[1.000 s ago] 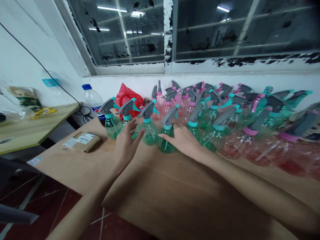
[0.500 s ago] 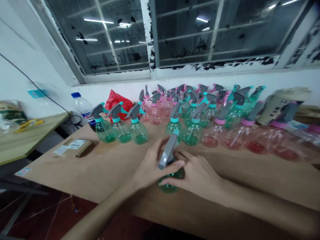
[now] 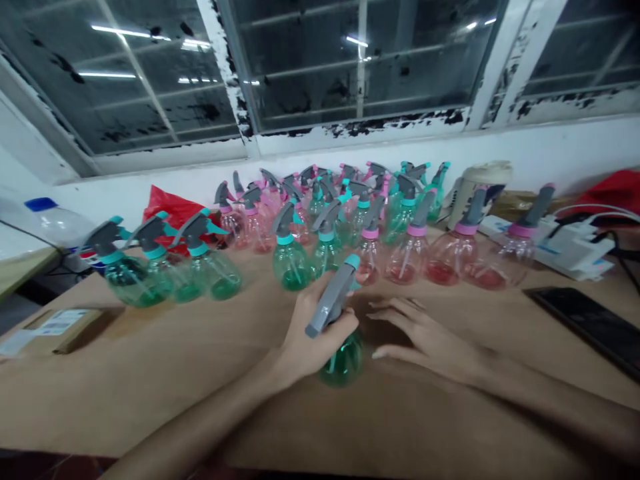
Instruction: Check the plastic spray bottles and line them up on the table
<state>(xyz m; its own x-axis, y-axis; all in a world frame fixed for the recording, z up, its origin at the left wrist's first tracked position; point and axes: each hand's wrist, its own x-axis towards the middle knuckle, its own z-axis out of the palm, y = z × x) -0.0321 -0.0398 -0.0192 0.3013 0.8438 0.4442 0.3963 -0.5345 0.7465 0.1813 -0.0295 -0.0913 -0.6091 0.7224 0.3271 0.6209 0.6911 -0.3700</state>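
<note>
My left hand (image 3: pixel 313 333) is wrapped round the neck of a green spray bottle (image 3: pixel 343 360) with a grey trigger head, which stands on the brown table (image 3: pixel 150 373) in front of me. Just right of the bottle, my right hand (image 3: pixel 425 337) lies flat on the table with its fingers stretched out, holding nothing. Behind them stand several green spray bottles (image 3: pixel 290 257) and pink spray bottles (image 3: pixel 443 257) in rows.
Three green bottles (image 3: pixel 167 267) stand apart at the left, before a red bag (image 3: pixel 167 207). A small cardboard box (image 3: pixel 55 327) lies at far left, a dark phone (image 3: pixel 593 327) at right, a white power strip (image 3: pixel 570 257) and a water bottle (image 3: pixel 55 223) further back.
A green bottle was taken from the front row and brought towards me. The right hand has come off it and lies flat; the left still grips it. The view has swung right.
</note>
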